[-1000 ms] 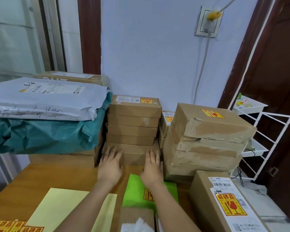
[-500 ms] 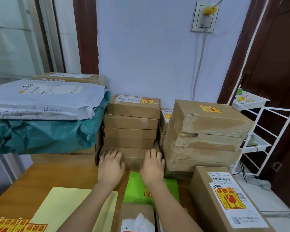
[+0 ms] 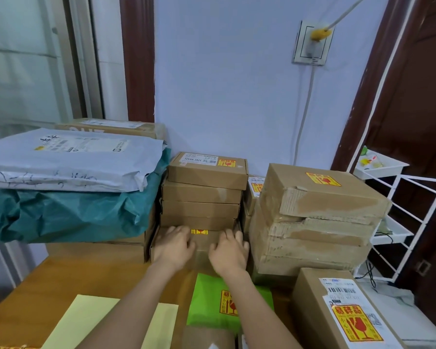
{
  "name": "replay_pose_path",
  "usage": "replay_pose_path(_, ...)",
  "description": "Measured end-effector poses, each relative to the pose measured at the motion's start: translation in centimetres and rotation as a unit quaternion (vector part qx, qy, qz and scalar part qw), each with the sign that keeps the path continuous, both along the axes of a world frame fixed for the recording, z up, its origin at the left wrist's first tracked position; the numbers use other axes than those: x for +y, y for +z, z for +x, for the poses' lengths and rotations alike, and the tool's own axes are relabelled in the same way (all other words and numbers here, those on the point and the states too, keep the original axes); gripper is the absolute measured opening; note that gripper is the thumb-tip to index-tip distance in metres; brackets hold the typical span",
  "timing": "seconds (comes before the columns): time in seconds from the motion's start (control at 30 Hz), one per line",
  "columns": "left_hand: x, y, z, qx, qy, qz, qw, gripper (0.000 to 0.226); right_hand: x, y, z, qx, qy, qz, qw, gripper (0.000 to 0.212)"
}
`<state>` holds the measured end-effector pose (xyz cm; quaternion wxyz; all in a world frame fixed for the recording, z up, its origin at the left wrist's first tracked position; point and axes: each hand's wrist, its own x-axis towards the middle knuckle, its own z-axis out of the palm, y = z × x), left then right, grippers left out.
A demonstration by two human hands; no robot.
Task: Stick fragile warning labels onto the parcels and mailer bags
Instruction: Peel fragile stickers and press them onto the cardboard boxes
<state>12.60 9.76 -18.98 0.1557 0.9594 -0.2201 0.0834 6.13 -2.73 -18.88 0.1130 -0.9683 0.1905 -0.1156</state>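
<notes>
At the back of the bench point(image 3: 68, 275), against the wall, both hands rest on the bottom box point(image 3: 202, 250) of the middle stack: the left hand point(image 3: 174, 245) and the right hand point(image 3: 229, 251) lie side by side on its top, fingers fairly straight and gripping nothing. Between the two hands a yellow label point(image 3: 199, 231) shows on this box, just under the box above. The top box point(image 3: 208, 170) of the stack carries its own label. Left of the stack lie a grey mailer point(image 3: 68, 159) on a teal bag point(image 3: 68, 215). Right of it stands a taped stack point(image 3: 317, 217), labelled on top. Near the front edge lie a green mailer point(image 3: 212, 303) and a labelled carton point(image 3: 337, 311).
</notes>
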Motion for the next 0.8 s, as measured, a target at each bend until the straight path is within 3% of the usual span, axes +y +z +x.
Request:
replay_pose_path(0.07, -0.2, 0.1, 0.7, 0.021, -0.006, 0.018, 1.000, 0.021, -0.3, 0.3, 0.7, 0.011, -0.006, 0.017, 1.000, 0.045)
replay_pose_path(0.17, -0.2, -0.1, 1.5, 0.034, -0.017, 0.034, 0.999, 0.050, -0.5, 0.4, 1.5, 0.027, -0.007, 0.002, 1.000, 0.047)
replay_pose_path(0.37, 0.1, -0.8, 1.7, 0.026, -0.023, -0.004, 0.999, 0.053, 0.0, -0.6, 1.8, 0.011, -0.019, -0.063, 0.998, 0.047)
replay_pose_path(0.47, 0.2, -0.8, 1.7, 0.027, -0.028, -0.007, 0.999, 0.050, 0.1, -0.5, 2.1, -0.056, -0.018, -0.023, 0.998, 0.048)
replay_pose_path(0.63, 0.3, -1.2, 1.5, 0.008, -0.023, -0.011, 1.000, 0.038, 0.2, 2.0, 3.4, -0.295, 0.038, -0.004, 0.955, 0.070)
replay_pose_path(0.8, 0.3, -1.7, 1.8, 0.006, -0.024, -0.023, 0.999, 0.049, -0.8, 6.2, 5.8, -0.311, 0.001, -0.019, 0.950, 0.075)
